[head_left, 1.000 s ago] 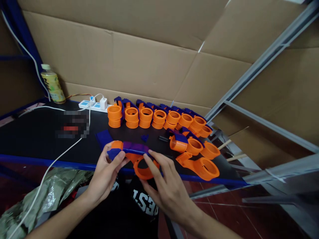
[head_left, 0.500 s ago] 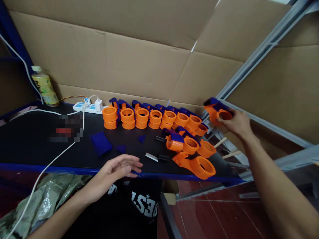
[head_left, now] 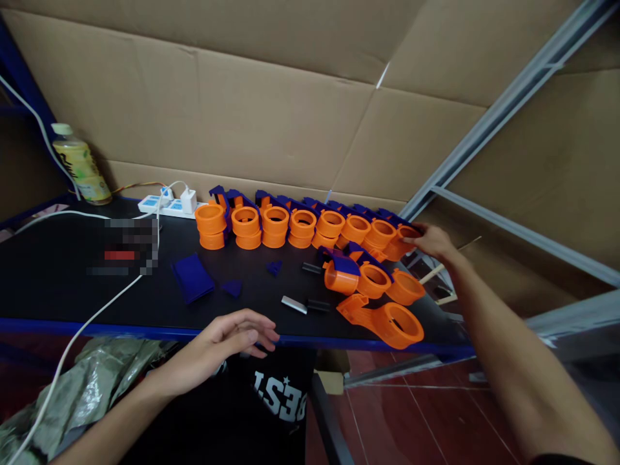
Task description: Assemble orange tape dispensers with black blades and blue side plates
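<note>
My right hand (head_left: 433, 242) grips an orange and blue tape dispenser (head_left: 405, 236) at the right end of the back row. That dispenser now sits on top of another one, level with its neighbours. To its left, more orange tape dispensers (head_left: 275, 219) with blue tops stand stacked in pairs. My left hand (head_left: 242, 330) hovers at the table's front edge with nothing in it, fingers loosely stretched. Nearest to it lie a silver metal strip (head_left: 294, 305) and a black piece (head_left: 318, 305). An all-orange dispenser frame (head_left: 397, 324) rests at the front right.
Several more dispensers (head_left: 374, 279) lie in front of the row. Blue flat pieces (head_left: 192, 278) are on the black table (head_left: 62, 278). A power strip (head_left: 169, 205), white cable (head_left: 99, 320) and drink bottle (head_left: 83, 165) occupy the left. Grey metal posts (head_left: 489, 116) rise at the right.
My right hand has moved left and slightly down with the tape dispenser, from the air at the right onto the row's right end. My left hand has hardly moved.
</note>
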Demonstrator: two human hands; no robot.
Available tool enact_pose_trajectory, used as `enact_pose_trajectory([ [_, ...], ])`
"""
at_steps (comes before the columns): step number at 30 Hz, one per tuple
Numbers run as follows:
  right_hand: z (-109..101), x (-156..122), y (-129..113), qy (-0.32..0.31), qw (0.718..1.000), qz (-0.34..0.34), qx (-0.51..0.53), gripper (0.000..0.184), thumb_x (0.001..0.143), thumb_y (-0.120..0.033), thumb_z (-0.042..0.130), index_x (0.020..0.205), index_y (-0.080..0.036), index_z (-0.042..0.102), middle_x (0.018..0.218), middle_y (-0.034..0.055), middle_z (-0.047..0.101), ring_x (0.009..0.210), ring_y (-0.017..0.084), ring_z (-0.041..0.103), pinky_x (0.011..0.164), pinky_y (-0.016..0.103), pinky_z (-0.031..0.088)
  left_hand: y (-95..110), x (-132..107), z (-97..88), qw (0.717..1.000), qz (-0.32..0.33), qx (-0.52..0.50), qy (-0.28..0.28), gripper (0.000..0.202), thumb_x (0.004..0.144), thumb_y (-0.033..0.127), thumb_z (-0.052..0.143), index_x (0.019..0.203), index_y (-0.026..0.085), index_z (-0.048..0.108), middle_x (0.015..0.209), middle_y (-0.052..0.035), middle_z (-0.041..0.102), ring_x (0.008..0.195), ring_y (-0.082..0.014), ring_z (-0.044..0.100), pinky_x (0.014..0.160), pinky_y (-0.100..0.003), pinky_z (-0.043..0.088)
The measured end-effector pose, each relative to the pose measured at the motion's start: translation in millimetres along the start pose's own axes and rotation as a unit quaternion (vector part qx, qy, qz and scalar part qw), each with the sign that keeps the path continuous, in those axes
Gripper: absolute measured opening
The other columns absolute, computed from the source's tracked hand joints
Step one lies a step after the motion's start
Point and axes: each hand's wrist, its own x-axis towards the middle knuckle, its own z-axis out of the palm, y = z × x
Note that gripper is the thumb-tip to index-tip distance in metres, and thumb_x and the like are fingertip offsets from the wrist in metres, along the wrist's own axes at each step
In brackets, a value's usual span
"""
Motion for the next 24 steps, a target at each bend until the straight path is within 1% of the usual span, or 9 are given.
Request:
enact_pose_trajectory([
  [5,5,0,-2,0.01,1.0,-0.008,0.011,0.065,0.083,-0.035,0.071,0.138,-0.002,0.058,0.13,0.0243,0.064,0.097,0.02,0.06,0.087,0.035,0.041,0,1,0.1,1.0,-0.002,0.003,-0.005,0.03,0.098,0.036,0.058,0.122,0.021,0.071,0.12,-0.014,0.072,0.115,-0.0282,0.067,0.099,-0.047,0.055],
  [11,7,-3,-4,0.017,0.999,-0.033,0.016,0.068,0.083,-0.034,0.073,0.141,-0.005,0.055,0.132,0.0239,0.063,0.096,0.019,0.06,0.085,0.034,0.042,-1,1,-0.8,1.0,-0.002,0.01,-0.013,0.031,0.099,0.036,0.056,0.123,0.023,0.07,0.12,-0.0132,0.072,0.115,-0.0279,0.067,0.099,-0.047,0.055],
  [19,9,-4,1,0.041,0.996,-0.069,-0.025,0.077,0.082,-0.039,0.074,0.145,-0.002,0.049,0.132,0.0268,0.061,0.103,0.021,0.06,0.086,0.033,0.044,1,0,0.4,1.0,-0.007,0.016,-0.005,0.031,0.099,0.039,0.058,0.12,0.022,0.071,0.119,-0.0135,0.073,0.113,-0.0283,0.068,0.097,-0.048,0.055],
  [21,8,-5,3,0.057,0.995,-0.075,-0.046,0.076,0.082,-0.042,0.074,0.14,0.0,0.053,0.128,0.0293,0.062,0.101,0.024,0.061,0.084,0.036,0.044,2,0,1.0,1.0,-0.011,0.018,-0.005,0.031,0.099,0.04,0.058,0.119,0.022,0.071,0.119,-0.0132,0.073,0.112,-0.0282,0.069,0.097,-0.048,0.055],
  [22,7,-7,4,0.065,0.993,-0.077,-0.058,0.071,0.081,-0.044,0.074,0.134,0.001,0.058,0.122,0.03,0.064,0.097,0.025,0.061,0.081,0.038,0.044,2,0,1.1,1.0,-0.013,0.019,-0.006,0.03,0.099,0.04,0.058,0.119,0.022,0.071,0.119,-0.013,0.073,0.112,-0.0281,0.068,0.097,-0.048,0.055],
  [23,6,-10,4,0.074,0.991,-0.084,-0.07,0.065,0.08,-0.046,0.075,0.124,0.001,0.064,0.113,0.0293,0.068,0.091,0.026,0.062,0.079,0.039,0.044,2,0,1.2,1.0,-0.015,0.021,-0.007,0.03,0.099,0.04,0.058,0.12,0.022,0.071,0.119,-0.0128,0.073,0.113,-0.0279,0.068,0.098,-0.047,0.054],
  [24,6,-15,5,0.083,0.989,-0.095,-0.078,0.056,0.079,-0.047,0.076,0.111,-0.002,0.07,0.102,0.0267,0.07,0.083,0.026,0.062,0.075,0.04,0.044,2,0,1.2,1.0,-0.017,0.022,-0.008,0.03,0.099,0.04,0.058,0.12,0.023,0.071,0.12,-0.0125,0.073,0.114,-0.0278,0.068,0.098,-0.047,0.054],
])
